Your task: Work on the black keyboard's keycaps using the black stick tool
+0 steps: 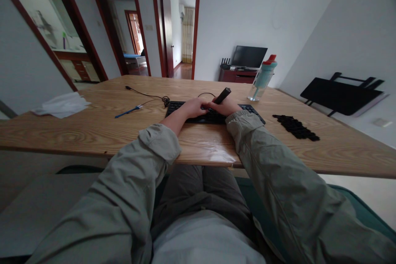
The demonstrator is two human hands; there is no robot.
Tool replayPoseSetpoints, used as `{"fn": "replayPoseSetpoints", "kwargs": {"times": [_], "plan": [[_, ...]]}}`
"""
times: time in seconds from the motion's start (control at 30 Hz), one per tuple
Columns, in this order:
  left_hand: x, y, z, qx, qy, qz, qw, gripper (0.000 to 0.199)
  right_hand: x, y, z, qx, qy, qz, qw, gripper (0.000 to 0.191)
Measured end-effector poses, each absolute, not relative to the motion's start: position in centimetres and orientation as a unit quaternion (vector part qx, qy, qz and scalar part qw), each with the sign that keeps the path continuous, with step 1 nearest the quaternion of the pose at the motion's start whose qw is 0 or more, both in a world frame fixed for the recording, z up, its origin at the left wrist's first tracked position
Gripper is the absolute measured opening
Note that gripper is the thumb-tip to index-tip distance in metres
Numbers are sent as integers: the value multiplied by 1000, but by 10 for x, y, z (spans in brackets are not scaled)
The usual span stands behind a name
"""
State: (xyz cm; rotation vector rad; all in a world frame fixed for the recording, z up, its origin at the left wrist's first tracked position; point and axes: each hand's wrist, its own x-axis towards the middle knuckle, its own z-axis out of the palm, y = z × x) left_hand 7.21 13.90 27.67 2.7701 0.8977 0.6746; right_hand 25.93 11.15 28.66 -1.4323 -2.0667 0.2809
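A black keyboard (206, 119) lies near the table's front edge, its middle covered by both hands. My right hand (227, 106) is closed round a thick black pen-shaped tool (222, 95), which tilts with its upper end to the right. The tool's lower end is hidden between my hands. My left hand (196, 108) rests over the left half of the keyboard, its fingers curled in and touching the right hand's fingertips. Whatever those left fingers hold, if anything, cannot be made out. To the right is a patch of small black pieces (296, 127), laid close together.
Left of the keyboard lie a coiled black cable (166, 100) with a plug and a thin blue stick-like tool (128, 111). A crumpled white tissue or cloth (63, 105) is at the far left. A clear bottle (262, 79) with a red-topped lid stands behind on the right of the wooden table (204, 144).
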Motion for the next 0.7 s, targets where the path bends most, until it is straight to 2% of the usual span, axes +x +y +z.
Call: {"fn": "replayPoseSetpoints", "kwargs": {"times": [0.13, 0.3, 0.43, 0.7], "plan": [[73, 137, 280, 927, 306, 205, 63, 26, 256, 109, 290, -571, -761, 133, 280, 24], [73, 137, 280, 918, 348, 182, 49, 25, 265, 111, 288, -514, -790, 193, 274, 24], [75, 137, 281, 922, 341, 180, 37, 28, 270, 110, 289, -536, -774, 226, 250, 20], [73, 142, 280, 911, 359, 188, 72, 28, 258, 120, 301, -502, -774, 283, 260, 16]]}}
